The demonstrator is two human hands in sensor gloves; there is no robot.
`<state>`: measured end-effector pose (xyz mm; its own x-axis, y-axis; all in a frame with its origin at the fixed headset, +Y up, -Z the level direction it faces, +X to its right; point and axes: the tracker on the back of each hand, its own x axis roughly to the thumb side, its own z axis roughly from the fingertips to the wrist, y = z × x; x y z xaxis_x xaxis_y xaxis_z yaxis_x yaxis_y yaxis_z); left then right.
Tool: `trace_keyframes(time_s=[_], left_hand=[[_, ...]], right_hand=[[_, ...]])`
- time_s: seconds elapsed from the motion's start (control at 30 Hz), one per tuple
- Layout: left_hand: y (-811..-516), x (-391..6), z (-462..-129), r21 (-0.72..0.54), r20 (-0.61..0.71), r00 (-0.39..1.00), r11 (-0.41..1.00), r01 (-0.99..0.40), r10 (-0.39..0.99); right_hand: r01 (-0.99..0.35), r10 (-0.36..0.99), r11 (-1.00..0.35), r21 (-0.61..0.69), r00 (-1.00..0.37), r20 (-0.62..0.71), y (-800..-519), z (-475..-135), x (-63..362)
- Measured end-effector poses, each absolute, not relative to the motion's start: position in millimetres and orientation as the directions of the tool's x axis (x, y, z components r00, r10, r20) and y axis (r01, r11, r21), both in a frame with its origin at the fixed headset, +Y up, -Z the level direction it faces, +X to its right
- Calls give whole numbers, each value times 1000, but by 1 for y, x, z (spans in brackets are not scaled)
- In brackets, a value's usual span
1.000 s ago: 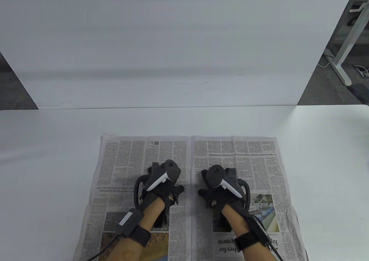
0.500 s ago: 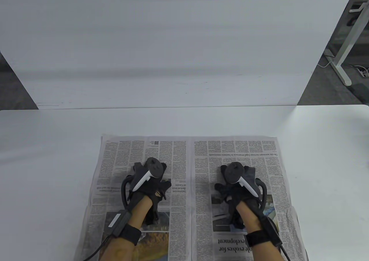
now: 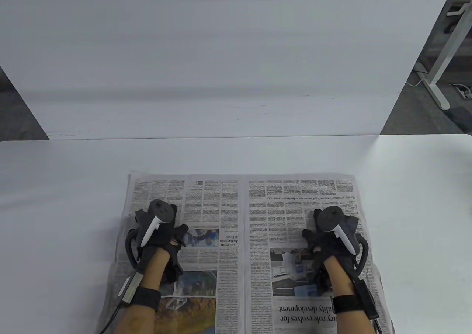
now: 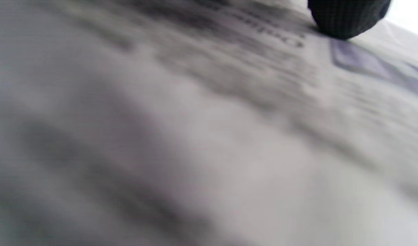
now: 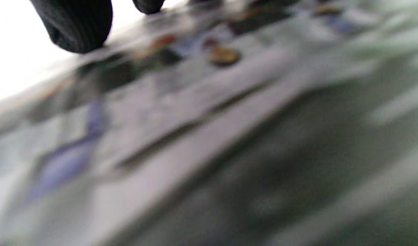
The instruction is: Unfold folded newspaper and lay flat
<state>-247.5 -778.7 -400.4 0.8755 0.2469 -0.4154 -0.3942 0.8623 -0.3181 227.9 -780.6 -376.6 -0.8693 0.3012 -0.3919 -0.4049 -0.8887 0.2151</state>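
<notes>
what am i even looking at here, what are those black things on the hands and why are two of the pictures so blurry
These are a person's two hands in black sensor gloves: the left hand and right hand. The controller-like gadget strapped to the back of each is a motion tracker; the fingers do not hold it. The sharp picture looks down on a white table. The two blurry ones come from cameras on the wrists, very close to the paper. An opened newspaper lies spread on the table. Both hands rest on it, one per page; nothing is lifted or gripped.
</notes>
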Motion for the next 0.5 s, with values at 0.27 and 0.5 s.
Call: trace_keyframes(time_s=[0.27, 0.5], left_hand=[[-779, -268, -397, -285, -494, 840, 871, -400, 224], [-779, -273, -396, -273, -502, 837, 877, -395, 220]], right_hand=[[-426, 306, -887, 179, -831, -464, -781, -373, 246], [-427, 306, -887, 174, -827, -471, -781, -371, 249]])
